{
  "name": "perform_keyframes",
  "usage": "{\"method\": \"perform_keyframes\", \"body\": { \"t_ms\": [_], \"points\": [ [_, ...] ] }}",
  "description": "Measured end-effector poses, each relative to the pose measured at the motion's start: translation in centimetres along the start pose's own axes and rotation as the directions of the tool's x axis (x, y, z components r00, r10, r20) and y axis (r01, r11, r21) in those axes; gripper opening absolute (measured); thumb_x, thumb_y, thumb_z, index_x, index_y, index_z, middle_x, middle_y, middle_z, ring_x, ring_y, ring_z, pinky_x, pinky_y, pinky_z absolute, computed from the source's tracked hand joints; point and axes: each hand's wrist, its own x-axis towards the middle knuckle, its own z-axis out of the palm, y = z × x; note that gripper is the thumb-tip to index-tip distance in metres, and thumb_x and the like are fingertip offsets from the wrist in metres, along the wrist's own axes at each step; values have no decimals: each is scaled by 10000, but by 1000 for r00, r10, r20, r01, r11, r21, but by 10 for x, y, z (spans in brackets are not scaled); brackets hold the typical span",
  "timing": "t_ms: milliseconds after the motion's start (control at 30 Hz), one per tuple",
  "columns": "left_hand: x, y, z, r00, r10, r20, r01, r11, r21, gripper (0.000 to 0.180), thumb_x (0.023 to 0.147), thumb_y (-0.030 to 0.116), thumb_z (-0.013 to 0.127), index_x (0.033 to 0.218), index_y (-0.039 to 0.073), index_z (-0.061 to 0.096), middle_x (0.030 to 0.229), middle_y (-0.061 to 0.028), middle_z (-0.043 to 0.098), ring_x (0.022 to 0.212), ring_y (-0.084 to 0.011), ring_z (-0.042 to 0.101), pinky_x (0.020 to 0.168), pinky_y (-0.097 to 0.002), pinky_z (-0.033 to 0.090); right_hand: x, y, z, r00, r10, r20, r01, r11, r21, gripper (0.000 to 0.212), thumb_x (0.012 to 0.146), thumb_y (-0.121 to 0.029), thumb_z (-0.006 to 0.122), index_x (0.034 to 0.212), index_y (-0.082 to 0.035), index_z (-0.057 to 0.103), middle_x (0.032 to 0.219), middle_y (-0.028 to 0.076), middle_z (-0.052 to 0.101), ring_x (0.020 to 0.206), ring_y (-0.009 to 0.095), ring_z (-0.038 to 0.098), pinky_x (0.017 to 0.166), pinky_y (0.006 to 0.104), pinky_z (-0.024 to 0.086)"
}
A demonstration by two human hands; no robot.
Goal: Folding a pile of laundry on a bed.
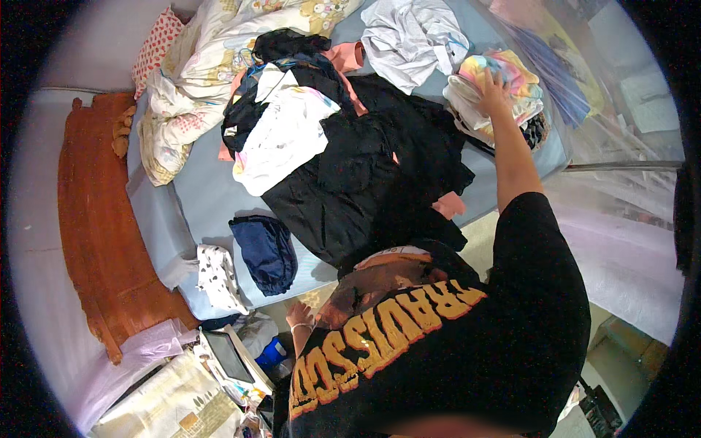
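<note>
While the right hand (493, 93) rests with fingers spread on the pastel multicoloured cloth (523, 77) at the right side of the bed (198, 219), the left hand (299, 315) is positioned beside the near bed edge; the state of its grip cannot be determined. Black garments (365, 164) occupy the bed centre, partly beneath a white garment (281, 146), with a navy bundle (264, 255) nearer the left hand.

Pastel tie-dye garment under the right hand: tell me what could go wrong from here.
1. The right hand is on the pastel tie-dye garment, which lies on top of other cloths; a careless push could make that pile slump.
2. The white patterned cloth lies close to the near edge of the bed, so a bump might send it off.
3. The white garment overlaps dark clothes; pulling those could drag it along.
</note>
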Motion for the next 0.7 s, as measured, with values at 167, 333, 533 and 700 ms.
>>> {"method": "perform_keyframes", "body": {
  "t_ms": [167, 333, 533, 700],
  "points": [
    [48, 120, -55, 563, -715, 416, 616, 27, -787, 175, 702, 155, 586, 864, 111, 537, 822, -42, 534, 754, -219, 555, 592, -378, 414, -2, 23, 24, 997, 76, 35, -73, 994, -76, 622, 750, -238, 539, 1310, -240, 268, 1350, 129, 266, 1173, 401, 326, 907, 477, 357],
    [43, 62, -18, 776, -545, 317, 487, 199, -850, 268, 751, 210, 560, 990, 110, 491, 872, -60, 556, 766, -224, 566, 597, -382, 430, 23, 47, 21, 1000, -7, -23, 10, 994, 109, 403, 745, -154, 485, 1147, -169, 509, 1043, 198, 543, 943, 324, 538, 810, 389, 431],
    [102, 127, -58, 669, -641, 377, 507, 22, -862, 379, 813, 257, 535, 1143, 104, 430, 959, -93, 577, 789, -225, 581, 604, -350, 445, 50, 57, -49, 967, -71, -246, 151, 934, 323, 365, 645, -165, 558, 996, -72, 600, 772, 190, 612, 689, 342, 593, 637, 388, 461],
    [175, 289, -135, 965, -215, 153, 208, 262, -942, 363, 817, 206, 551, 1124, 26, 476, 998, -78, 583, 862, -165, 568, 702, -267, 435, -5, 30, -127, 974, -131, -184, 216, 781, 586, 417, 594, -146, 583, 997, -37, 591, 644, 131, 609, 518, 187, 584, 487, 320, 463]
  ]
}}
